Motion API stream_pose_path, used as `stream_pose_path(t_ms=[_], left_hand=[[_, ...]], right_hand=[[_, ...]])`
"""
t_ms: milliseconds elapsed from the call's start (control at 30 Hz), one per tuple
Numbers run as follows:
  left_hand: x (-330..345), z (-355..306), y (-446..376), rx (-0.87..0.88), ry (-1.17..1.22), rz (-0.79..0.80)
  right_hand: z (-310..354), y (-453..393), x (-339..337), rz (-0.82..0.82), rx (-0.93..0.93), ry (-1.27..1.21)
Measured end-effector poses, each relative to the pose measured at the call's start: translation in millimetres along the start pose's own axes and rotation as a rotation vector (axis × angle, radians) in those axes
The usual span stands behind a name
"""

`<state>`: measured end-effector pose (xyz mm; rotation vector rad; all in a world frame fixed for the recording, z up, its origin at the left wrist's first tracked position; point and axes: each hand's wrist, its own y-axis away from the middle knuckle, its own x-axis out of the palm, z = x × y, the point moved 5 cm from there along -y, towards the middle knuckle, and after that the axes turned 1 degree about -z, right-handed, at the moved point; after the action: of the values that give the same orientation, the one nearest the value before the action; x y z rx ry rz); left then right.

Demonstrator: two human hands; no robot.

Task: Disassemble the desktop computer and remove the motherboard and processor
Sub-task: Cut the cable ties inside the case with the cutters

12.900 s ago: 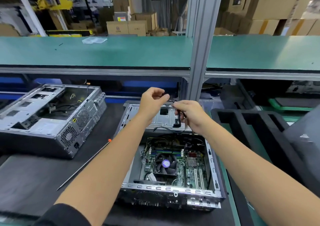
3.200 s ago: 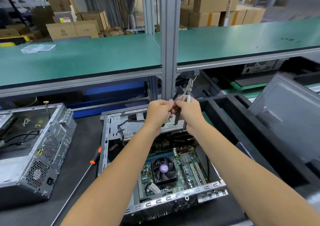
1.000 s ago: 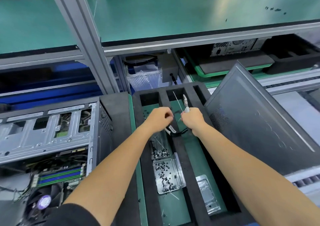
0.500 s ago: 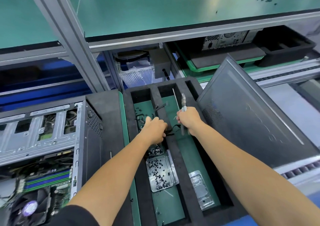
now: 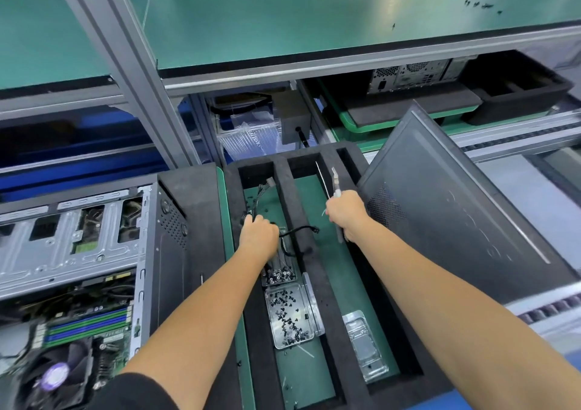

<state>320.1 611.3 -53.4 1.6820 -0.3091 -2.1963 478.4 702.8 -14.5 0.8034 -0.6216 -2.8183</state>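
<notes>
Two hands (image 5: 258, 235) busy | left lays cable (image 5: 298, 232) in foam tray (image 5: 284, 177) — release fully inside slot | right hand (image 5: 345, 215) grips cutters (image 5: 335, 181) | motherboard (image 5: 88, 325) in case (image 5: 166, 237), left on worktop.

Open metal computer case (image 5: 94, 252) sitting left of black foam tray (image 5: 314, 284).
Clear plastic screw box (image 5: 290, 315) lying in the tray's left slot; dark side panel (image 5: 456, 215) leaning at its right.
</notes>
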Motion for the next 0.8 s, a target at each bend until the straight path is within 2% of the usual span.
stream_pose_path(t_ms=[100,233,333,433,567,700,800], left_hand=[[-0.1,1.3,-1.2,-0.015,0.281,0.081],[-22.5,5.6,0.5,-0.034,0.615,-0.145],[-32.3,1.9,4.8,0.003,0.802,-0.131],[-40.7,-1.3,8.1,0.025,0.866,-0.12],[-51.2,9.0,15.3,-0.042,0.937,-0.169],[-65.3,30.3,29.7,-0.083,0.825,-0.195],[-70.7,49.0,48.3,-0.074,0.716,-0.153]], right_hand=[[-15.3,1.6,3.3,0.009,0.052,0.076],[-23.8,4.2,7.1,0.025,0.093,0.107],[-17.4,8.8,9.7,0.022,0.07,0.089],[-7.1,16.9,17.6,0.073,0.036,0.078],[9.7,34.0,34.6,0.204,-0.014,0.053],[33.0,62.3,54.6,0.402,-0.109,0.068],[46.3,87.8,76.5,0.538,-0.179,0.12]])
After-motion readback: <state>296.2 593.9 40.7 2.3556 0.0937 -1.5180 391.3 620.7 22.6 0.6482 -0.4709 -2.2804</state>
